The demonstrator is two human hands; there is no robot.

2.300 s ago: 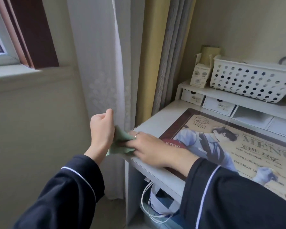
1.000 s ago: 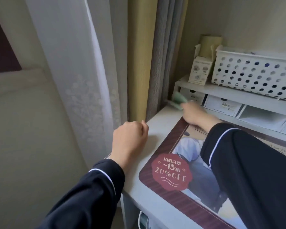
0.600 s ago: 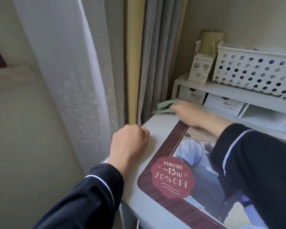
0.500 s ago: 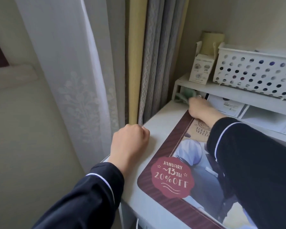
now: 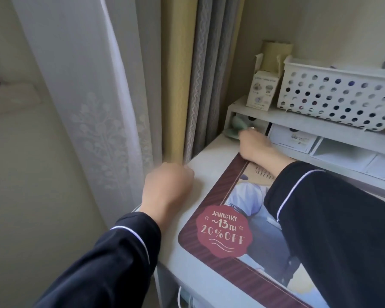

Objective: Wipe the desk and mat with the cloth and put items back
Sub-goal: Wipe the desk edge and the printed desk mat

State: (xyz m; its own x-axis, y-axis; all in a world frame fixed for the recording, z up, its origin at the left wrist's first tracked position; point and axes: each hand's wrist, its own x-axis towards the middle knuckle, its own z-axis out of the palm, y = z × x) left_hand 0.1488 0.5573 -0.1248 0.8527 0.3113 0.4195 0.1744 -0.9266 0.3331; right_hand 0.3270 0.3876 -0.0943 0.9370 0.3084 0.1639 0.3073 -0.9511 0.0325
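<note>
Your right hand grips the cloth, wiping the desk corner; left hand fisted, empty; next, likely sweep the mat.

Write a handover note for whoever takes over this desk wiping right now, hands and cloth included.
Left hand: fist, holding nothing, resting on the white desk at its left edge.
Right hand: holds the pale green cloth in the desk's back left corner, under the white shelf riser.
Done: cannot tell what is already wiped.
To do: finish that corner, wipe the printed brown-bordered mat, put items back.
</note>
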